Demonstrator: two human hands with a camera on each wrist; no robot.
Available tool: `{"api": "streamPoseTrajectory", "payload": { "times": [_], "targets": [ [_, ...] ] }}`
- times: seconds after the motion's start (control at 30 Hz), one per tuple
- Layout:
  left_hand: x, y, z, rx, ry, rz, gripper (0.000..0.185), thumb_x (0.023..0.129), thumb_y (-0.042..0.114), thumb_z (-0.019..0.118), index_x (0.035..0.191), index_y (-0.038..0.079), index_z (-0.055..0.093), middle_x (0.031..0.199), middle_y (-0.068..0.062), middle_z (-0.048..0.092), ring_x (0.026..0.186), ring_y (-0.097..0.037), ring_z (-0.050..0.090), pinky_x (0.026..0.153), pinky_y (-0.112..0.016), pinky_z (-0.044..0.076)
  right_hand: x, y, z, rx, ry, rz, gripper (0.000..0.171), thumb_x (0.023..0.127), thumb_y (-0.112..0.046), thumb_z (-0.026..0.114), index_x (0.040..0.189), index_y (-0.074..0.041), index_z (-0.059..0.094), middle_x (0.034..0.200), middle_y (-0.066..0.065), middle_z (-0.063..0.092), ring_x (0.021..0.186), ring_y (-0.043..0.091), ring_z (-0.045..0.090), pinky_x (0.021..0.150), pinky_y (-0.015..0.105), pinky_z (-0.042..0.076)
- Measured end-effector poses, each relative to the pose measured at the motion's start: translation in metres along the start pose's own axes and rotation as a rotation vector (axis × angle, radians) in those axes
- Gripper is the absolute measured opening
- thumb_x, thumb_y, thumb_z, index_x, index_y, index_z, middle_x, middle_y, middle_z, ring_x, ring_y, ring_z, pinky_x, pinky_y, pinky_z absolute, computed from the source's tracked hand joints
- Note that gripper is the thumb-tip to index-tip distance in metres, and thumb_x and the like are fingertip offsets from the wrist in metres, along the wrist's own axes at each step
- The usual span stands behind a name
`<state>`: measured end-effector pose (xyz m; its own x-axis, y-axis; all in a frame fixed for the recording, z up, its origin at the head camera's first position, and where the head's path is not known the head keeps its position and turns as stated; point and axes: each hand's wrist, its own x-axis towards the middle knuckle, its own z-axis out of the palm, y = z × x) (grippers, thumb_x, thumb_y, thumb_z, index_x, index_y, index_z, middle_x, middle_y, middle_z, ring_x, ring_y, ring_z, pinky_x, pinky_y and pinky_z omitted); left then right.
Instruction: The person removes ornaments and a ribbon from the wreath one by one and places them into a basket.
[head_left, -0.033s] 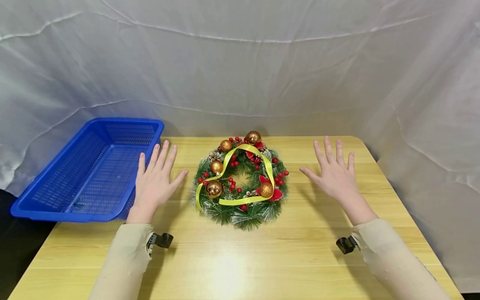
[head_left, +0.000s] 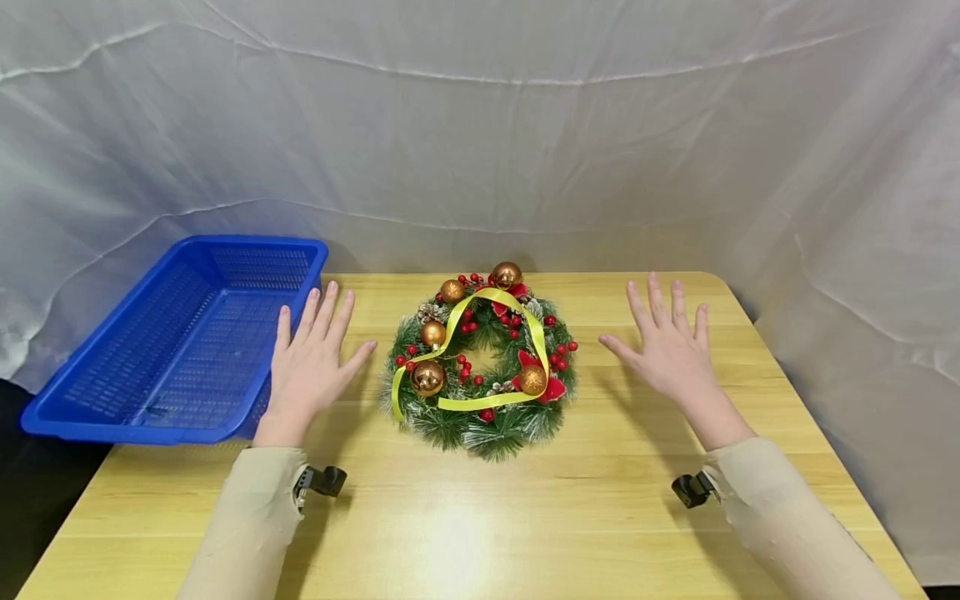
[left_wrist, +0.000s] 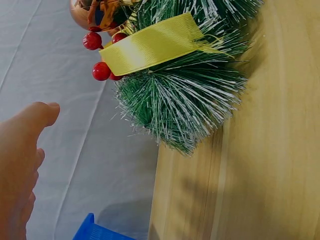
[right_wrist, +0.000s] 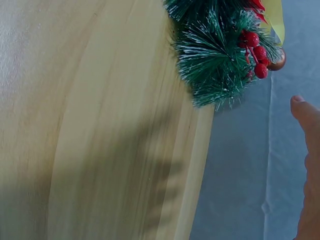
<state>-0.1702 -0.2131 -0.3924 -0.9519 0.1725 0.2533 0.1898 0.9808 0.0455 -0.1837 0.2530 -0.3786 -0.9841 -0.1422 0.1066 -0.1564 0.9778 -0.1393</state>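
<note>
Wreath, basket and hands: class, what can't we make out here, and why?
Head view: the underside of the wreath, hidden by its own top side.
Head view: what the dark speck in the blue basket is; too small.
Left wrist view: part of the left hand, cut off by the left edge.
Right wrist view: part of the right hand, cut off by the right edge.

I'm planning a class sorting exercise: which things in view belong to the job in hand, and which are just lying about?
Likely the job's:
wreath
yellow ribbon lying on it
perhaps the blue basket

Apparently just surroundings:
wooden table
grey cloth behind
</note>
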Motion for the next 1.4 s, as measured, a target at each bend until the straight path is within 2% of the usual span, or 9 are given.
{"api": "streamPoseTrajectory", "payload": {
  "times": [0.43, 0.8, 0.97, 1.2, 1.4],
  "targets": [
    [-0.001, 0.001, -0.002, -0.002, 0.013, 0.019, 0.077, 0.095, 0.063, 0.030, 0.154, 0.022, 0.004, 0.159, 0.001, -0.005, 0.143, -0.017, -0.011, 0.111, -0.045, -0.017, 0.001, -0.002, 0.004, 0.014, 0.009, -0.036, 0.083, 0.093, -0.067, 0.032, 0.152, -0.026, -0.009, 0.154, -0.002, -0.024, 0.136, 0.021, -0.030, 0.104, 0.050, -0.025],
    [-0.006, 0.011, -0.004, -0.122, 0.032, 0.066, 0.073, 0.097, 0.058, 0.036, 0.154, 0.020, 0.011, 0.159, -0.003, 0.004, 0.144, -0.019, -0.006, 0.114, -0.050, -0.005, 0.003, -0.011, 0.010, 0.016, 0.020, -0.196, 0.076, 0.097, -0.058, 0.039, 0.153, -0.029, -0.003, 0.157, -0.002, -0.014, 0.140, 0.022, -0.021, 0.111, 0.052, -0.011],
    [-0.008, 0.017, -0.004, -0.160, 0.033, 0.083, 0.072, 0.097, 0.056, 0.038, 0.154, 0.020, 0.012, 0.159, -0.004, 0.006, 0.145, -0.021, -0.003, 0.114, -0.046, -0.009, 0.004, -0.013, 0.016, 0.014, 0.004, -0.236, 0.075, 0.097, -0.057, 0.039, 0.153, -0.029, -0.002, 0.158, -0.002, -0.012, 0.141, 0.022, -0.019, 0.112, 0.050, -0.010],
    [-0.010, 0.025, -0.003, -0.198, 0.026, 0.093, 0.072, 0.097, 0.059, 0.035, 0.154, 0.021, 0.012, 0.159, -0.003, 0.007, 0.144, -0.021, -0.004, 0.114, -0.044, -0.010, 0.004, -0.015, 0.023, 0.051, -0.038, -0.275, 0.075, 0.098, -0.049, 0.046, 0.154, -0.030, 0.000, 0.158, -0.004, -0.010, 0.142, 0.023, -0.016, 0.112, 0.050, -0.010],
    [-0.015, 0.031, 0.000, -0.237, 0.036, 0.128, 0.072, 0.097, 0.057, 0.038, 0.154, 0.020, 0.014, 0.158, -0.003, 0.010, 0.145, -0.022, 0.000, 0.115, -0.045, -0.006, 0.004, -0.016, 0.030, 0.052, -0.080, -0.334, 0.070, 0.099, -0.051, 0.039, 0.154, -0.026, 0.003, 0.159, -0.002, -0.007, 0.143, 0.025, -0.013, 0.113, 0.052, -0.005]
  ]
}}
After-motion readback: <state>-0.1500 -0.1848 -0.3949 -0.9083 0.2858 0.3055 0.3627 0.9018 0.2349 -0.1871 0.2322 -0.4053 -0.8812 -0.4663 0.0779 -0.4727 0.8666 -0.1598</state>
